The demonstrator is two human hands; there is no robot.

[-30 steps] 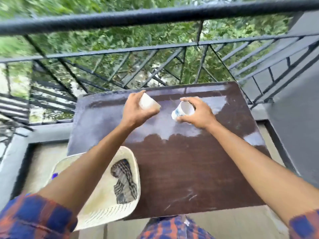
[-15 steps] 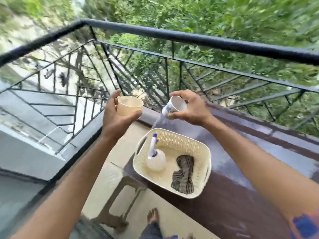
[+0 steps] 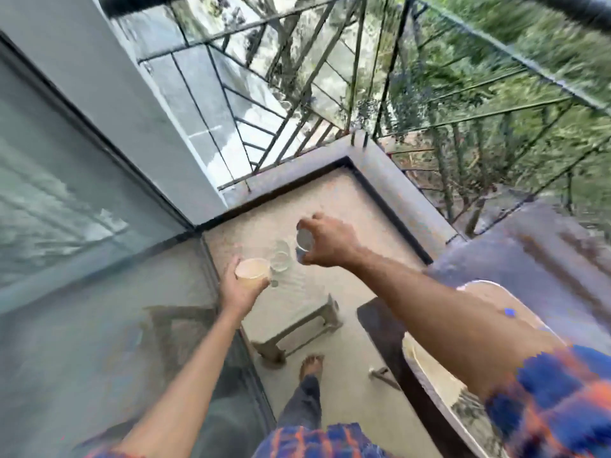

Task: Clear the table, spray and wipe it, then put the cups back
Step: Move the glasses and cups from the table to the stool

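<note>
Both hands swung off tabletop (image 3: 529,252) since 0.5 s ago. Left hand (image 3: 239,289) grasps beige cup (image 3: 253,271) upright; right hand (image 3: 325,241) grasps white cup (image 3: 304,241) tilted, at 1 o'clock from left. Floor (image 3: 317,206) below; tabletop at 3 o'clock.

Soft, even daylight is flooding the balcony from the open side, leaving almost no hard shadows on the floor (image 3: 337,206). Motion blur is smearing the whole view, worst over the foliage (image 3: 535,61) and railing (image 3: 330,61) at top right. The wide lens is bending the edges, and pale sky is glaring off the glass door (image 3: 59,200).
</note>
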